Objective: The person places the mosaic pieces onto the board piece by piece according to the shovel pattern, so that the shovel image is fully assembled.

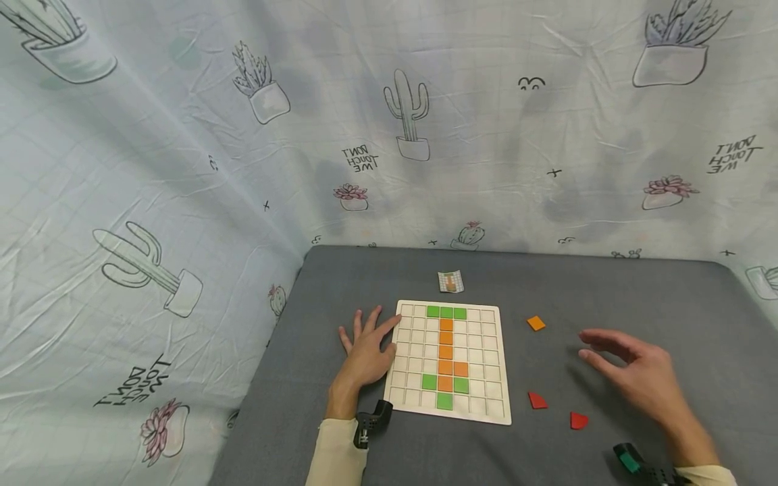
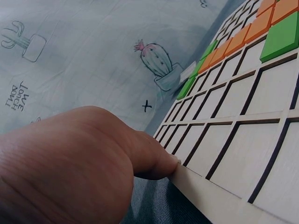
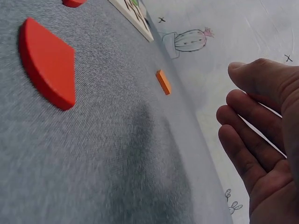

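Note:
A pale wooden grid board [image 1: 413, 364] lies flat on the grey table, with green tiles [image 1: 446, 312] and orange tiles [image 1: 446, 337] set in its cells. My left hand [image 1: 367, 356] rests at the board's left edge, fingers spread, index fingertip on the rim. In the left wrist view the thumb [image 2: 154, 156] touches that edge. My right hand [image 1: 644, 374] hovers over the table to the right, fingers loosely bent and holding nothing. Nearest to it are a loose orange square tile [image 1: 535, 323] and two red quarter-round pieces, one [image 1: 579, 421] closer to the hand than the other [image 1: 537, 400].
A small printed pattern card [image 1: 450, 281] lies just beyond the board's far edge. Behind and left of the grey table [image 1: 365, 270] hangs a white cloth [image 1: 486, 135] printed with potted cacti.

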Tool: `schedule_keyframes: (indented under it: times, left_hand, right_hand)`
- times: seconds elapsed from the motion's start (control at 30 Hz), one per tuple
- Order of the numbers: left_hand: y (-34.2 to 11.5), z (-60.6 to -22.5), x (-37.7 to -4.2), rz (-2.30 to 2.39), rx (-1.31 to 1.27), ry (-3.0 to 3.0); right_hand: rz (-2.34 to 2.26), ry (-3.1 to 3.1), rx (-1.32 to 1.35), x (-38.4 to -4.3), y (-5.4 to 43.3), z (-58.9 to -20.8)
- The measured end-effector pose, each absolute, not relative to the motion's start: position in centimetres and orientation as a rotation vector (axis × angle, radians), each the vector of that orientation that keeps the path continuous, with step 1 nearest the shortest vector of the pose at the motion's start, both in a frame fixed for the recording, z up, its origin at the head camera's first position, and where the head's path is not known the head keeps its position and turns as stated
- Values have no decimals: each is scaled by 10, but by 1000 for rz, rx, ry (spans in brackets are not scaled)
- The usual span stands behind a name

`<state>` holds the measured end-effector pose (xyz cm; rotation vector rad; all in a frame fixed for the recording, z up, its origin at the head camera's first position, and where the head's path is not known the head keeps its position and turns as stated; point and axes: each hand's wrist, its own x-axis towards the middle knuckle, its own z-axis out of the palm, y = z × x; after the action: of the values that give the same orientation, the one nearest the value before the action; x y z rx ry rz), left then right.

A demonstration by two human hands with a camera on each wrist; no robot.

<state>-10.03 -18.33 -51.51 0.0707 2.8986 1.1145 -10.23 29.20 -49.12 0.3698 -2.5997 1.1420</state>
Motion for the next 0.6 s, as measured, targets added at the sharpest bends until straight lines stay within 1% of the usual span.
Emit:
schedule_keyframes:
  times: [0.6]
  left_hand:
    - [-184,-515,-100,1138,85,2892]
  right_hand:
    - [1166,-2541,435,-132,264,-510]
